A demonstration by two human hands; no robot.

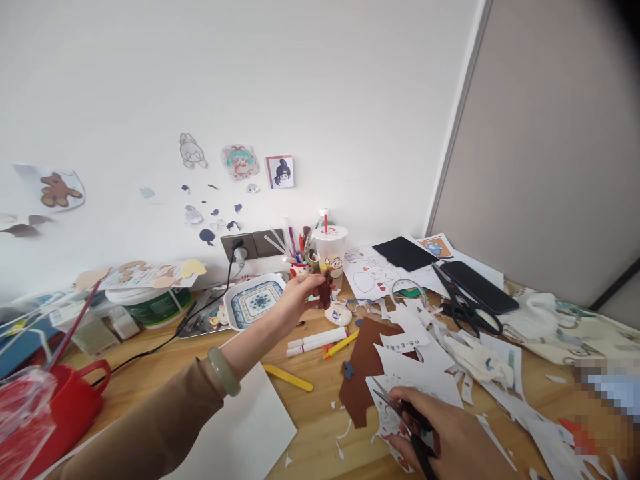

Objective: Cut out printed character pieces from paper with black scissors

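Observation:
My left hand (pixel 306 293) reaches out over the desk, its fingers closed on a small dark brown paper cutout (pixel 325 293) held upright in front of a lidded drink cup (pixel 331 250). A green bangle circles that wrist. At the lower right, my right hand (pixel 440 427) grips black-handled scissors (pixel 417 427), blades pointing up and left over white printed paper (pixel 415 373). Beneath that paper lies a brown sheet (pixel 363 400) with cut edges, a small blue scrap (pixel 349 370) on it. White markers (pixel 317 340) and a yellow pen (pixel 341 345) rest just beyond.
A patterned tray (pixel 255 303), a pen holder (pixel 300 267) and a red mug (pixel 80 400) stand to the left. On the right are a second pair of scissors (pixel 470 313), a phone (pixel 480 287) and many paper scraps (pixel 530 420). A black cord (pixel 165 340) crosses the desk.

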